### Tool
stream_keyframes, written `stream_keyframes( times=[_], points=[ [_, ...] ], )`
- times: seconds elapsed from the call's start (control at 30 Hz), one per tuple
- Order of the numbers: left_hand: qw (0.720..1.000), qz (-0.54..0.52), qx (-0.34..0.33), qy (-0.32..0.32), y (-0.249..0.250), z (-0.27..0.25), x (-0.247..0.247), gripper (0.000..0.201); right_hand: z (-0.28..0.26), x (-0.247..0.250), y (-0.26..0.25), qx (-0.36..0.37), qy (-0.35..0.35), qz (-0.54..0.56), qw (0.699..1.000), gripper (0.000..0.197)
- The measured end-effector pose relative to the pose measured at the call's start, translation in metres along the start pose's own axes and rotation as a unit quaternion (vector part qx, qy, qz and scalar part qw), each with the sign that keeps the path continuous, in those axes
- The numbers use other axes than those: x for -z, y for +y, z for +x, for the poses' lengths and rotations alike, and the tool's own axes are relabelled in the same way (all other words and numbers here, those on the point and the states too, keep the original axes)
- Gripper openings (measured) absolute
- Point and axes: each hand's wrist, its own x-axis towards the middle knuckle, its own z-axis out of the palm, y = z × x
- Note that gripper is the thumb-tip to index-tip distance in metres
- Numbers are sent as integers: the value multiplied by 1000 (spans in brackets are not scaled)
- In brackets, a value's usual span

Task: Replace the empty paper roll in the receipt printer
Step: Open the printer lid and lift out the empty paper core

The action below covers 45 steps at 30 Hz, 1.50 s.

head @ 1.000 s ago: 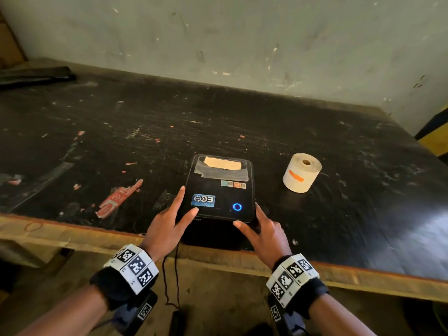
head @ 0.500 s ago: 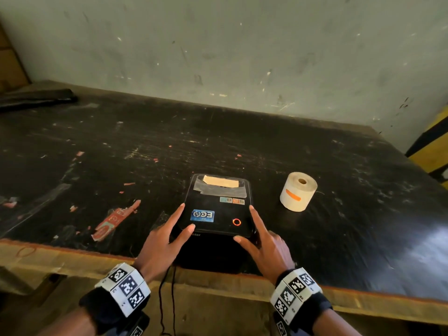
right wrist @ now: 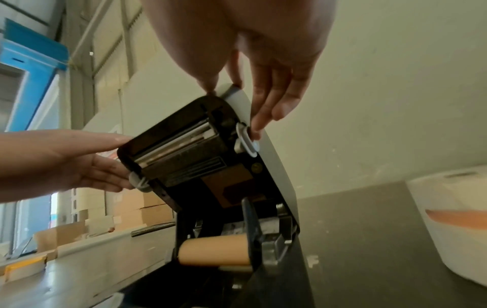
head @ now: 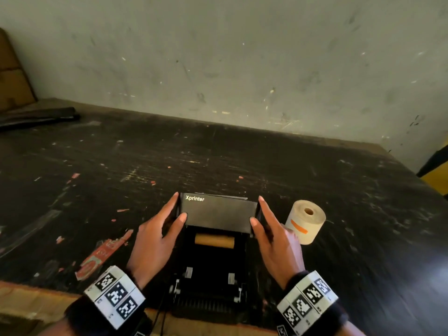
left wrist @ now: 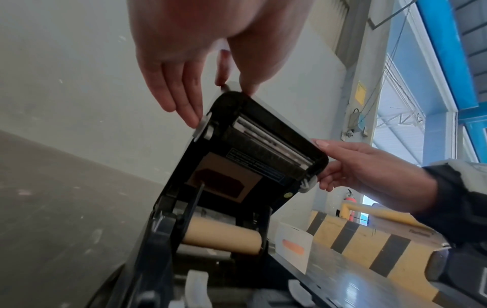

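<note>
While the black receipt printer (head: 208, 275) sits at the desk's (head: 339, 190) near edge, its raised black lid (head: 218, 213) is pinched between thumb and straight fingers of the left hand (head: 155, 241) and right hand (head: 278, 246). Below lies the bare brown cardboard core (head: 214, 240). Right of the right-hand fingers stands the full white paper roll (head: 306, 221).

Both hands (head: 155, 235) (head: 276, 241) forward, fingers extended
</note>
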Motion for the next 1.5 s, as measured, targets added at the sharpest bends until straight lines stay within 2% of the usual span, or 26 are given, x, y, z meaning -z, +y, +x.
stream_keyframes(
  times=[0.13, 0.33, 0.5, 0.67, 0.8, 0.93, 1.0, 1.1, 1.23, 1.37, 1.5],
  points=[
    [999, 28, -27, 18, -1, 27, -6, 51, 31, 3, 5, 67, 18, -38, 997, 50],
    [998, 41, -41, 20, -1, 62, -15, 50, 63, 6, 18, 89, -33, -58, 994, 51],
    [998, -4, -14, -55, -11, 66, -18, 60, 65, 6, 33, 84, -116, 3, 990, 58],
    [993, 9, 16, -115, -28, 50, -22, 66, 57, -3, 48, 86, -174, 21, 981, 65],
    [985, 21, 35, -169, -45, 36, -24, 60, 43, -9, 50, 52, -211, 42, 975, 73],
    [974, 41, 51, -217, -56, 28, -22, 66, 22, -21, 50, 12, -295, 34, 955, 77],
    [967, 43, 57, -246, -60, 24, -23, 70, 11, -29, 48, 2, -305, 22, 952, 78],
    [960, 38, 57, -270, -66, 23, -28, 75, -1, -39, 38, -20, -302, 23, 953, 80],
    [967, 12, 46, -252, -71, 21, -29, 75, -12, -50, 29, -36, -265, 41, 963, 88],
    [975, -58, 24, -211, -59, 27, -22, 66, -19, -52, 22, -39, -142, 94, 985, 93],
    [975, -111, -50, -184, -35, 38, -15, 69, -13, -40, 7, -3, -15, 127, 992, 79]
  ],
)
